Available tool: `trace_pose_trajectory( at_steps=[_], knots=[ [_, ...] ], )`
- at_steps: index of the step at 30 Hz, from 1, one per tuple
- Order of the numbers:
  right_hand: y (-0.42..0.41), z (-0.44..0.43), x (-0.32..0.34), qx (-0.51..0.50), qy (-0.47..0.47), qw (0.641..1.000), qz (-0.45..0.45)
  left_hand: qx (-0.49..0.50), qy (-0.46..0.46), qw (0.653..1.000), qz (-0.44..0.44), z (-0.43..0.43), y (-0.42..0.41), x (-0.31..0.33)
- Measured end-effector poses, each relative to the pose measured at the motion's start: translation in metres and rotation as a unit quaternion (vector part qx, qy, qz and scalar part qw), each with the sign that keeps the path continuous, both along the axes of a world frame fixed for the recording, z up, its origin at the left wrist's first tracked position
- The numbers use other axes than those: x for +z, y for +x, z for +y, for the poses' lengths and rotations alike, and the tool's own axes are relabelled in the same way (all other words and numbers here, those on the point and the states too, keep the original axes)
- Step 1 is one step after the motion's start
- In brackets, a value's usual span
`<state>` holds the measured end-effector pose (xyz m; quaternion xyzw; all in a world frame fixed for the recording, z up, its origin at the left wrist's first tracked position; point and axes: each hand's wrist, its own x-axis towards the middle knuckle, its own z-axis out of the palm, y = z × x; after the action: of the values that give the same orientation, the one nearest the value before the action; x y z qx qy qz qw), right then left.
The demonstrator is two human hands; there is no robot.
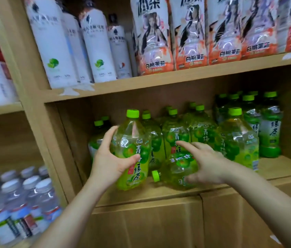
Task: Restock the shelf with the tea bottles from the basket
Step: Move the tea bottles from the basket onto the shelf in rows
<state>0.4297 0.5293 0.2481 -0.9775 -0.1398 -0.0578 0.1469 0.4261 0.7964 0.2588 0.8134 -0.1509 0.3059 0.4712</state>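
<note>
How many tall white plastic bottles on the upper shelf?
4 tall white plastic bottles, side by side, left end of upper wooden shelf: first, second, third, fourth. More may hide behind.

Left grip (111,158) curled round bottle (135,140); right grip (207,158) flat, fingers spread, index extended

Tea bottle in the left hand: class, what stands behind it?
More green-capped tea bottles; the held bottle and left hand cover their lower parts.
</note>
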Motion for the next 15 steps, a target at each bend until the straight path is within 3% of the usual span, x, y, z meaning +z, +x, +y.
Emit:
trace_pose_trajectory(
  at_steps=[3,6,9,15],
  knots=[
    [0.018,0.003,-0.003,-0.016,-0.093,0.995,0.028,-0.009,0.014,0.999,0.031,0.01,0.008,-0.017],
    [0.027,0.007,0.0,-0.012,-0.173,0.984,0.038,-0.037,-0.033,0.996,0.076,0.018,0.019,-0.028],
    [0.032,0.011,0.01,-0.027,-0.205,0.975,0.079,-0.106,-0.116,0.977,0.143,0.02,0.028,-0.035],
    [0.027,0.015,0.018,-0.022,-0.232,0.964,0.131,-0.192,-0.177,0.947,0.189,0.021,0.04,-0.041]
  ],
)
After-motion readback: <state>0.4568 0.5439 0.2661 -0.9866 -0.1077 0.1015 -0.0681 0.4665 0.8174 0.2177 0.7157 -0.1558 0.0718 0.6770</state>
